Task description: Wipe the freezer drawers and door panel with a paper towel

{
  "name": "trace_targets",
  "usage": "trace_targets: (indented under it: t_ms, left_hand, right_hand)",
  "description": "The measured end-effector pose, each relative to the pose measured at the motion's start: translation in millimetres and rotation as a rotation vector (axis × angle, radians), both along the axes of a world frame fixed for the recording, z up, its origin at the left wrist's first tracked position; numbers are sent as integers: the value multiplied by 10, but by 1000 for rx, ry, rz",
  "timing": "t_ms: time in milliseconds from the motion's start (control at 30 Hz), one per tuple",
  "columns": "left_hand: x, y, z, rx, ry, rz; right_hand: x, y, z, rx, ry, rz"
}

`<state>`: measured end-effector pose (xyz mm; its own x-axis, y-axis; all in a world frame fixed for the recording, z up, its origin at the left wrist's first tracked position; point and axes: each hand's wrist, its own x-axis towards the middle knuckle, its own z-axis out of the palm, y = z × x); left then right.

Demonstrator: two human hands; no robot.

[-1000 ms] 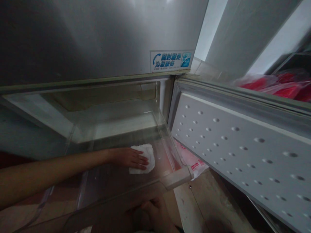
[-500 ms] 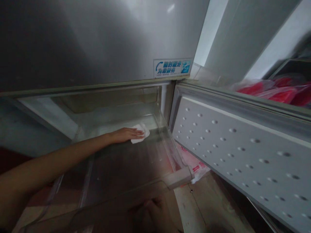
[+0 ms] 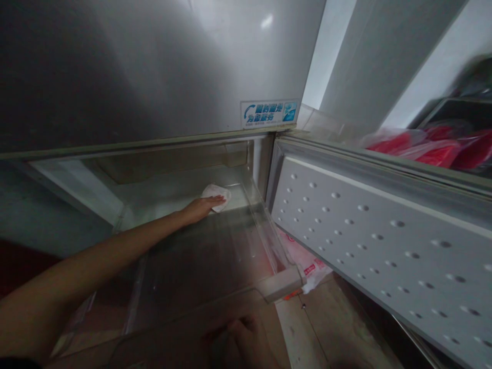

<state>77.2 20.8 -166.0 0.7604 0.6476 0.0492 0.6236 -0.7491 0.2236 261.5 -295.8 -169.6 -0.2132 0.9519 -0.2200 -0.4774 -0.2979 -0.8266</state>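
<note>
A clear drawer (image 3: 203, 246) is pulled out of the lower compartment of a grey refrigerator. My left hand (image 3: 202, 207) reaches in from the left and presses a white cloth (image 3: 216, 191) against the drawer's bottom, towards its rear right part. The fingers lie over the cloth. At the bottom of the view, near the drawer's front panel (image 3: 282, 283), my right hand (image 3: 246, 333) shows dimly with curled fingers. What it grips cannot be made out.
An open lower door (image 3: 369, 225) with a dimpled inner panel stands to the right. The closed upper door (image 3: 172, 66) hangs above. Red items in clear plastic (image 3: 434, 146) lie behind the open door. A pink-and-white bag (image 3: 302, 253) is beside the drawer.
My left hand and the white cloth have moved slightly back and left in the drawer. The cloth now lies flatter. My right hand stays near the drawer's front.
</note>
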Motion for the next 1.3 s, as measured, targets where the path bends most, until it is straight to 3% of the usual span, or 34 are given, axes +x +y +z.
trace_targets:
  t_ms: [267, 467, 567, 667, 767, 867, 1000, 1233, 1300]
  left_hand:
    - [56, -613, 57, -117, 71, -17]
    - [-10, -1169, -11, -36, 100, -400]
    - [13, -1429, 57, -27, 69, -591]
    - [49, -1534, 160, -57, 85, -727]
    - [53, -1407, 225, -92, 148, -811]
    - [13, -1099, 227, -84, 154, -807]
    - [-69, -613, 203, -43, 107, -668]
    - [-162, 37, 212, -81, 27, -331]
    - [-160, 189, 189, -58, 19, -253]
  right_hand:
    - [-12, -9, -60, 13, 11, 23]
    - [-16, -69, -191, -35, -38, -6]
    - [10, -82, -232, -42, -29, 4]
    - [42, -67, -273, -25, -59, 12]
    - [64, -64, -332, 5, -127, 46]
    - [59, -90, -406, -39, -153, -15]
    - [30, -103, -411, -70, -70, -33]
    - [75, -101, -180, -133, -93, -140]
    - [93, -100, -167, -119, -132, -108]
